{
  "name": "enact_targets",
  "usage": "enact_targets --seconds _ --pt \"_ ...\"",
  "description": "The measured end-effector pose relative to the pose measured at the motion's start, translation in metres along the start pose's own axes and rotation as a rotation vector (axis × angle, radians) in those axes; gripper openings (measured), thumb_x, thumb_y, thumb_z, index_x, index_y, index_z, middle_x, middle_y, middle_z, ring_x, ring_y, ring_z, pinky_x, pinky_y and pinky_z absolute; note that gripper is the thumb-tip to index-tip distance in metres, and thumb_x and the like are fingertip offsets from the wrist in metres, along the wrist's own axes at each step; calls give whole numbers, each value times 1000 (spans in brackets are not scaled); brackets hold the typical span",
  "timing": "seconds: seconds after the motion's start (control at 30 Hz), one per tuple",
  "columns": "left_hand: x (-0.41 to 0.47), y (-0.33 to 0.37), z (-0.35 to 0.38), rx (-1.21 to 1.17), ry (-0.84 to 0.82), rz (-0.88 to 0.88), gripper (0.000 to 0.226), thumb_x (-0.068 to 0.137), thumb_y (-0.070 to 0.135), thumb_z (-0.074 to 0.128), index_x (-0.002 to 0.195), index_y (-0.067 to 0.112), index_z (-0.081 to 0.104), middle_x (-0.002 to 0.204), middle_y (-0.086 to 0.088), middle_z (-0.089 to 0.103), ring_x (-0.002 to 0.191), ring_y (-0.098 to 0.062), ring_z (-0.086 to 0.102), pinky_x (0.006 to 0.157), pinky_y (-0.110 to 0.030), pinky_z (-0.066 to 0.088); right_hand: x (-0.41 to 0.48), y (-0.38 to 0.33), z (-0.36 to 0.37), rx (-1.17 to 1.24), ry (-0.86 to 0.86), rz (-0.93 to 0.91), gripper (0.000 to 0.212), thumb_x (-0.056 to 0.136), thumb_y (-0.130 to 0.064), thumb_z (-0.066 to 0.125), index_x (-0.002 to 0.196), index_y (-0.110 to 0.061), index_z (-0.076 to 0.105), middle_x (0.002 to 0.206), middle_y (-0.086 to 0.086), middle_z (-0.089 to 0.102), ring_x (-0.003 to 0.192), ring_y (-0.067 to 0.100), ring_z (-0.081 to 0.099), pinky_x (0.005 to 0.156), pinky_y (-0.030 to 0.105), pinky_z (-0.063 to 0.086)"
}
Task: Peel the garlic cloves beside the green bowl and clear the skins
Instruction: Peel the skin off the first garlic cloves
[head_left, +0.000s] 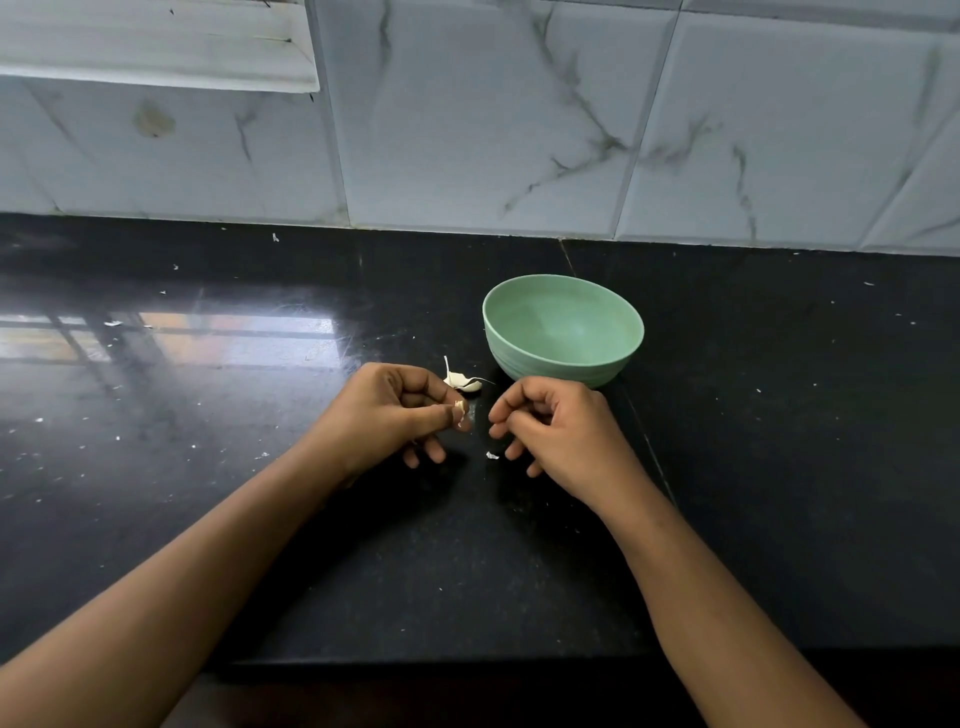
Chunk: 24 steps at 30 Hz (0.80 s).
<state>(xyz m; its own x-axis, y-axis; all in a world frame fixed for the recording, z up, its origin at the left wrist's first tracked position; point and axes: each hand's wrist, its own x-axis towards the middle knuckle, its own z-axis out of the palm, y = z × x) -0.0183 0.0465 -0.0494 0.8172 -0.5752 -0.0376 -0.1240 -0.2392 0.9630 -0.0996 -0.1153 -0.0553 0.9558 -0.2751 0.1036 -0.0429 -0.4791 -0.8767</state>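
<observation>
Two bare forearms are reaching in from the near edge, the left forearm (208, 561) and the right forearm (701, 571), both lying low over the black bench (779, 467). The left hand (395, 410) is pinching a small pale garlic clove (460, 409) between thumb and forefinger, with the other fingers curling underneath. The right hand (556, 431) is hovering just beside it, apart from the clove, with its fingers curling inward toward the left hand and nothing showing between them. A tiny white skin fragment (492, 455) is lying on the bench between the two hands, close to the right fingertips. Just beyond the left hand's knuckles, a loose curl of garlic skin (460, 380) is sitting on the bench, near the green bowl (561, 371) and to its left. The bowl is standing upright behind the right hand, toward the back of the bench. Small white flecks are dotting the dark surface on both sides. A grey-veined tiled wall (519, 130) is rising behind the bench.
</observation>
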Motion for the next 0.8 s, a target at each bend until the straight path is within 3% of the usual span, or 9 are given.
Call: enact_targets --seconds 0.1,0.2,0.33,0.5,0.67,0.8 --pt "-1 1 1 4 -8 0 2 84 3 67 85 4 67 76 -5 74 45 -10 60 38 -17 43 -1 -1 -2 14 21 -63 15 87 -9 60 83 -20 69 73 4 69 58 8 63 46 24 51" --pt "-2 1 1 22 -25 -3 5 82 2 68 86 4 69 72 -6 73 45 -9 60 39 -17 43 -2 -1 1 1 3 -176 10 85 -13 67 85 -22 72 71 9 68 62 20 64 50 33 54" --pt "-2 1 2 36 -25 6 8 79 3 71 82 10 70 59 1 68 44 -7 60 38 -16 43 -1 1 5 -45 44 -236 5 81 -17 73 84 -20 74 64 -7 64 63 18 61 57 37 53" --pt "-2 1 2 73 -30 41 10 80 4 72 79 14 72 53 5 63 43 -5 56 38 -16 41 0 1 6 -87 78 -269 2 79 -19 74 81 -19 74 58 -19 58 57 6 56 55 29 52" --pt "-2 1 3 99 -24 73 6 80 9 73 82 14 73 50 6 62 43 -3 54 38 -17 41 0 1 5 -157 102 -279 4 79 -18 73 75 -17 71 59 -12 59 54 5 55 54 16 43" --pt "-2 1 2 63 -28 82 5 78 11 74 83 12 73 51 3 62 44 -6 55 39 -18 41 0 1 5 -166 118 -291 9 76 -15 72 68 -17 69 58 -11 60 54 6 54 52 15 40"
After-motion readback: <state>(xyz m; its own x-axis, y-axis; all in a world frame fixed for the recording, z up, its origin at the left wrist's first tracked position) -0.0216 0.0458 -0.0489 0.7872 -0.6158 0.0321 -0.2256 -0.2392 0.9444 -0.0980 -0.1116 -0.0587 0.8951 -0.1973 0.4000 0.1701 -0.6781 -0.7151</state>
